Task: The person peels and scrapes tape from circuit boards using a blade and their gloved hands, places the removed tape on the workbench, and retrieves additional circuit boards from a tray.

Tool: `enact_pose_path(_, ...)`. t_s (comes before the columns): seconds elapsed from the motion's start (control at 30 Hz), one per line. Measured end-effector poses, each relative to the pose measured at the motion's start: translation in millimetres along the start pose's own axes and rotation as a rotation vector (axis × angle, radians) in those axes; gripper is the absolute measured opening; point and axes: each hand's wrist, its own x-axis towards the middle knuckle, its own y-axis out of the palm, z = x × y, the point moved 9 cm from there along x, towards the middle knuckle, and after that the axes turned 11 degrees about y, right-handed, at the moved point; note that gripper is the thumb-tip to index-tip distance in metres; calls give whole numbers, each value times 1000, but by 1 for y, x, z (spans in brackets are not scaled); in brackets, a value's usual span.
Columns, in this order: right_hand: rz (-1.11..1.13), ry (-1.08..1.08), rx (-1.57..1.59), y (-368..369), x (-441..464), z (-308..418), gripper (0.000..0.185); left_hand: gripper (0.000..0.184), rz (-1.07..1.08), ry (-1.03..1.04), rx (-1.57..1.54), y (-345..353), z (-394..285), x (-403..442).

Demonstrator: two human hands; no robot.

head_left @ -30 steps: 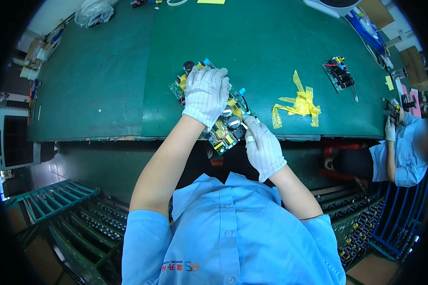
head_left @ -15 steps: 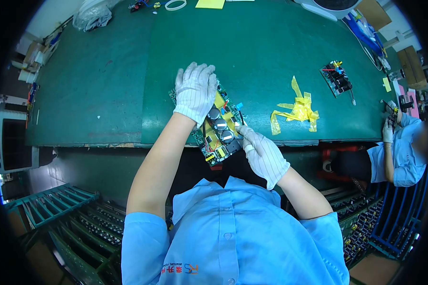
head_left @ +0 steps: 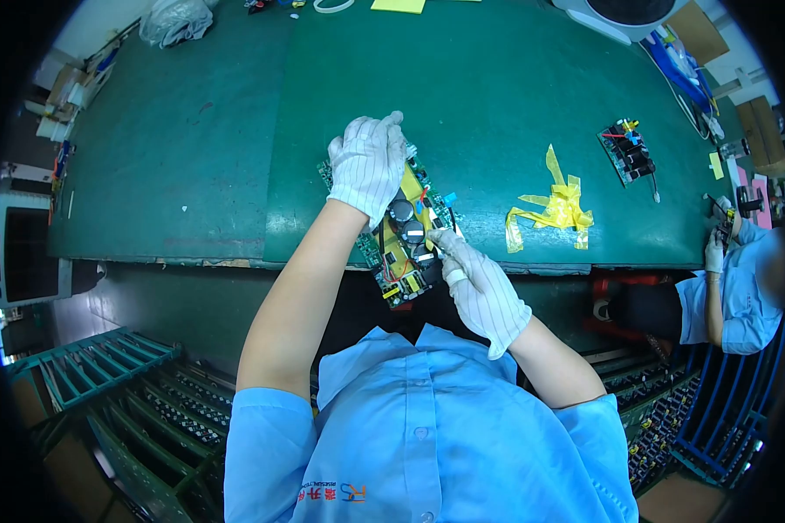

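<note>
A long green circuit board point(head_left: 401, 263) with round black capacitors point(head_left: 401, 211) and strips of yellow tape lies tilted over the table's front edge. My left hand point(head_left: 366, 166), in a white striped glove, is closed over the board's far left end, its fingers bent together. My right hand point(head_left: 480, 283), gloved alike, is closed at the board's right side, thumb and forefinger meeting beside the capacitors. What those fingertips pinch is too small to make out; something yellow shows beside them.
Crumpled yellow tape point(head_left: 560, 209) lies on the green table point(head_left: 209, 174). A second, smaller circuit board point(head_left: 626, 152) is farther right. A co-worker point(head_left: 741, 288) sits at the right. Racks point(head_left: 139, 410) holding boards stand below on both sides. A plastic bag point(head_left: 176, 22) is at the far left.
My left hand's fingers have drawn together and bent toward the right at the board's far end. My right hand stays by the capacitors, its fingertips shifted slightly. The view has shifted a little.
</note>
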Motion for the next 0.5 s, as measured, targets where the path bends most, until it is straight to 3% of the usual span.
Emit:
enact_pose_path(0.3, -48, -97, 4, -9, -7, 16, 40, 38, 3, -19, -41, 7, 9, -2)
enact_pose_path(0.37, -90, -150, -43, -11, -4, 17, 39, 43, -4, -31, -96, 7, 13, -1)
enact_pose_path(0.5, 21, -22, -21, -13, 5, 19, 39, 60, -6, -43, -221, 5, 15, 2)
